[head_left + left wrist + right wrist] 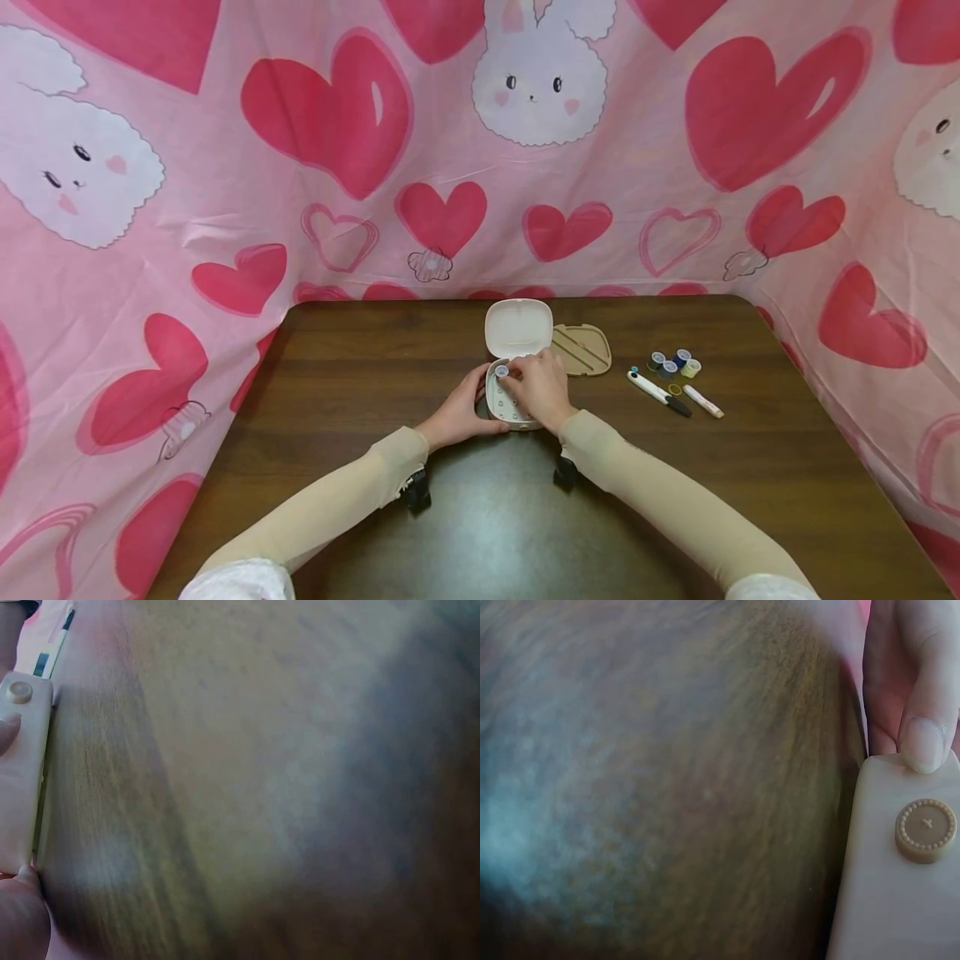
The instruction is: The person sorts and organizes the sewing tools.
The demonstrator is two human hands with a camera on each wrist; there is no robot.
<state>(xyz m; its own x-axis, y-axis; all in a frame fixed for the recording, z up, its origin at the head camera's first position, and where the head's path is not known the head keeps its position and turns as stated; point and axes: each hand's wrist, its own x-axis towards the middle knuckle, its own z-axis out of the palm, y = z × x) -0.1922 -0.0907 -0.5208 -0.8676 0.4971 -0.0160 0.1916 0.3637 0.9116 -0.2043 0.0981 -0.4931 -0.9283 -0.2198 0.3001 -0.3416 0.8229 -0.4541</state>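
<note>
Entering from the bottom edge, where they are cut off, the sleeves lead to a box standing open on the table. Both wrist views crop the box; the right one shows a button on its front. The left hand grips the box's left side, thumb at the near corner, fingertips partly hidden. The right hand pinches a spool over the box's far left part and covers much of the right side. To the right lie a stick, a pen, a small yellowish item, too small to identify, and clustered spools. Behind the right hand lies a partly hidden insert; beyond, the lid and cloth.
</note>
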